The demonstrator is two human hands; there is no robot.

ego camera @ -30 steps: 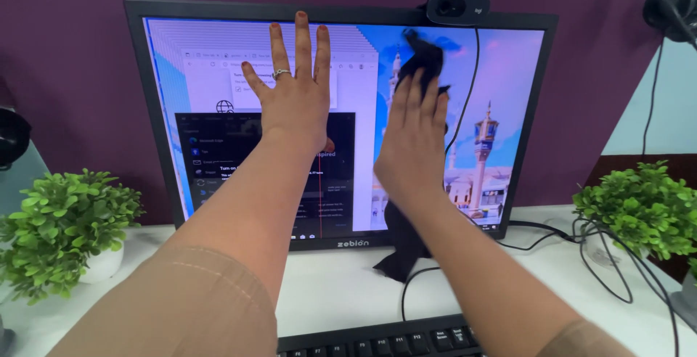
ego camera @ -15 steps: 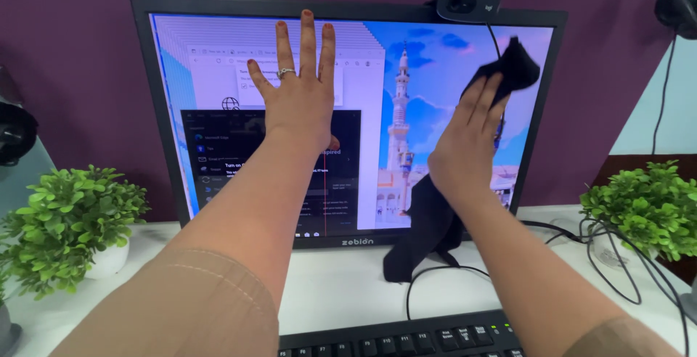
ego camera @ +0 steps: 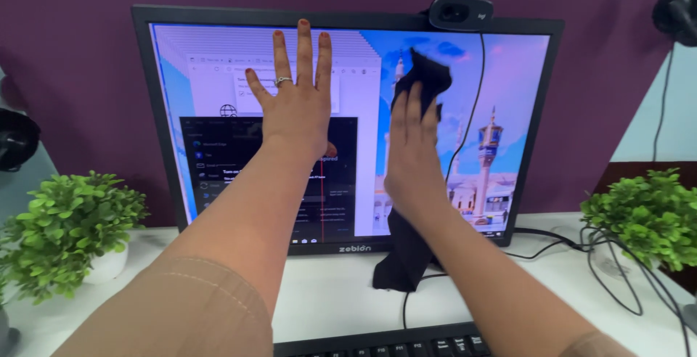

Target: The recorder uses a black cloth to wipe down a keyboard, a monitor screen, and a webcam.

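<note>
A black-framed computer monitor (ego camera: 149, 110) stands on a white desk, its screen lit with windows and a picture of towers. My left hand (ego camera: 296, 107) lies flat on the screen's upper middle, fingers spread, a ring on one finger. My right hand (ego camera: 412, 146) presses a black cloth (ego camera: 428, 74) against the screen just right of centre. The cloth sticks out above my fingertips and its tail hangs below my wrist down to the desk.
A webcam (ego camera: 459, 13) sits on the monitor's top edge, its cable running down the screen. Small green potted plants stand at the left (ego camera: 69, 223) and right (ego camera: 646, 215). A black keyboard (ego camera: 385, 342) lies at the near edge. Cables (ego camera: 610, 270) trail over the desk at right.
My right hand swept the cloth from the screen's middle out to the upper right corner, then back to the middle. My left hand stayed flat on the screen.
</note>
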